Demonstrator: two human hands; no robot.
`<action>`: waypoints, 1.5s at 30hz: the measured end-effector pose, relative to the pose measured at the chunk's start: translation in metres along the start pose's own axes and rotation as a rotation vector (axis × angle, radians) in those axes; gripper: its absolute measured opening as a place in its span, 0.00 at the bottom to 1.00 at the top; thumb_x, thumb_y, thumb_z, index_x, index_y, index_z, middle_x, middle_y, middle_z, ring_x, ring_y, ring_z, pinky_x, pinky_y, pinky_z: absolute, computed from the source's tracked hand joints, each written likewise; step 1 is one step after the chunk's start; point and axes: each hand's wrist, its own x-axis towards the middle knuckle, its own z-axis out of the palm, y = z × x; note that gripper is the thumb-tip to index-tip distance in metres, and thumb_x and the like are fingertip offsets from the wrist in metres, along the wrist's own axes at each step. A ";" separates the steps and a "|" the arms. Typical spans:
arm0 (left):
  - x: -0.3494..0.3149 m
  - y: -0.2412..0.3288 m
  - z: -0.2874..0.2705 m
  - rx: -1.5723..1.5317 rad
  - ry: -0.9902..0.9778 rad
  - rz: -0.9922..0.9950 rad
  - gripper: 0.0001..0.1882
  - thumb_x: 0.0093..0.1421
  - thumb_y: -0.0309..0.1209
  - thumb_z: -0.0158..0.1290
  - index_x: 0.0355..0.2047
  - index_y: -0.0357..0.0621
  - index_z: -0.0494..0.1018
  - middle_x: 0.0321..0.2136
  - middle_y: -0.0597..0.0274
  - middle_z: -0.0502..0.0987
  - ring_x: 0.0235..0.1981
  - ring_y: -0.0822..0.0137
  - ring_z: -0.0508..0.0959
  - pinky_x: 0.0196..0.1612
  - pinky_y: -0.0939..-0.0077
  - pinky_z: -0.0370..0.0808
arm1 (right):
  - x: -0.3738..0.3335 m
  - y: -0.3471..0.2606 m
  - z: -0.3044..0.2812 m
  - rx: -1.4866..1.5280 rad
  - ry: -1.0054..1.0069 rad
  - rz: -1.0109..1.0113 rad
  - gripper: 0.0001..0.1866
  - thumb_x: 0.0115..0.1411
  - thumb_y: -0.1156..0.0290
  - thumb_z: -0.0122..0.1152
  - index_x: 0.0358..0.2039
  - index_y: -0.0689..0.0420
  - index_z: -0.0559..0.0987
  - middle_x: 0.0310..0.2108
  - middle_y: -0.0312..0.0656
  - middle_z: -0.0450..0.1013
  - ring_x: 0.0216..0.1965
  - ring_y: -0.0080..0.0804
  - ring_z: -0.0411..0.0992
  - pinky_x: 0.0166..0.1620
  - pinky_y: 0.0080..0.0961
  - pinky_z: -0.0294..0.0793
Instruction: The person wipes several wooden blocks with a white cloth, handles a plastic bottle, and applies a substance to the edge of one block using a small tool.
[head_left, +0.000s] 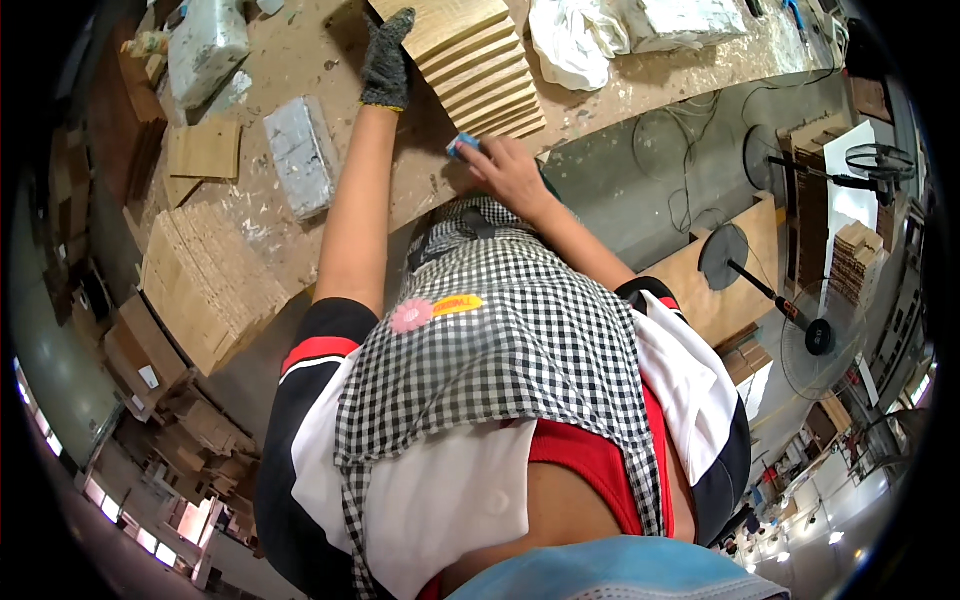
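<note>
My left hand (386, 62), in a dark grey knitted glove, lies along the left side of a fanned stack of wooden boards (480, 70). Its thumb is stretched out at the upper board's edge; the other fingers are partly out of sight. My bare right hand (513, 178) is by the near corner of that stack, over the table's front edge. Between its fingertips is a small blue piece (461, 146), flat or block-like; its exact kind does not show. The boards overlap like steps, light edges toward me.
The worktable (430, 160) bears a grey wrapped block (301, 155), another wrapped bundle (207, 50), loose boards (205, 150) and a white plastic bag (575, 40). A tall board stack (205, 285) stands at the left front. Fans (820, 337) and cables are to the right.
</note>
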 end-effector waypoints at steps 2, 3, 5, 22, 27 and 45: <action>-0.004 0.003 0.010 -0.024 0.018 0.041 0.34 0.58 0.33 0.55 0.64 0.46 0.57 0.54 0.54 0.71 0.53 0.56 0.74 0.55 0.60 0.74 | -0.004 0.013 -0.008 -0.017 0.055 0.053 0.27 0.51 0.68 0.63 0.54 0.48 0.74 0.41 0.43 0.69 0.39 0.39 0.69 0.43 0.34 0.71; -0.004 0.002 0.010 -0.025 0.017 0.040 0.34 0.58 0.33 0.55 0.64 0.46 0.57 0.54 0.54 0.71 0.53 0.56 0.74 0.55 0.60 0.74 | -0.006 0.021 -0.011 -0.034 0.083 0.090 0.26 0.51 0.68 0.63 0.53 0.48 0.74 0.41 0.43 0.69 0.39 0.39 0.69 0.42 0.35 0.71; -0.003 0.003 0.008 -0.003 -0.004 0.067 0.34 0.58 0.33 0.56 0.63 0.47 0.58 0.53 0.55 0.71 0.52 0.56 0.74 0.54 0.59 0.74 | -0.013 0.030 -0.020 0.042 0.134 0.309 0.26 0.50 0.71 0.67 0.52 0.51 0.74 0.40 0.47 0.69 0.39 0.45 0.69 0.43 0.38 0.71; 0.011 -0.015 -0.017 -0.027 -0.017 0.031 0.32 0.57 0.37 0.58 0.60 0.40 0.63 0.50 0.54 0.74 0.49 0.55 0.76 0.53 0.60 0.74 | -0.013 0.050 -0.038 0.288 0.371 0.649 0.24 0.54 0.72 0.64 0.52 0.59 0.72 0.39 0.49 0.70 0.40 0.48 0.70 0.44 0.35 0.72; 0.014 -0.019 -0.028 -0.003 0.030 0.025 0.31 0.57 0.37 0.58 0.59 0.41 0.63 0.49 0.54 0.74 0.49 0.55 0.76 0.53 0.60 0.74 | -0.017 0.053 -0.034 0.224 0.419 0.718 0.24 0.53 0.73 0.64 0.51 0.59 0.72 0.37 0.48 0.70 0.39 0.47 0.70 0.44 0.36 0.71; 0.016 -0.028 -0.033 -0.062 -0.001 0.019 0.29 0.58 0.34 0.57 0.59 0.42 0.63 0.50 0.56 0.74 0.50 0.57 0.75 0.53 0.61 0.74 | -0.018 -0.004 -0.007 0.215 0.133 0.445 0.25 0.52 0.71 0.66 0.52 0.59 0.73 0.34 0.48 0.69 0.35 0.47 0.71 0.40 0.38 0.73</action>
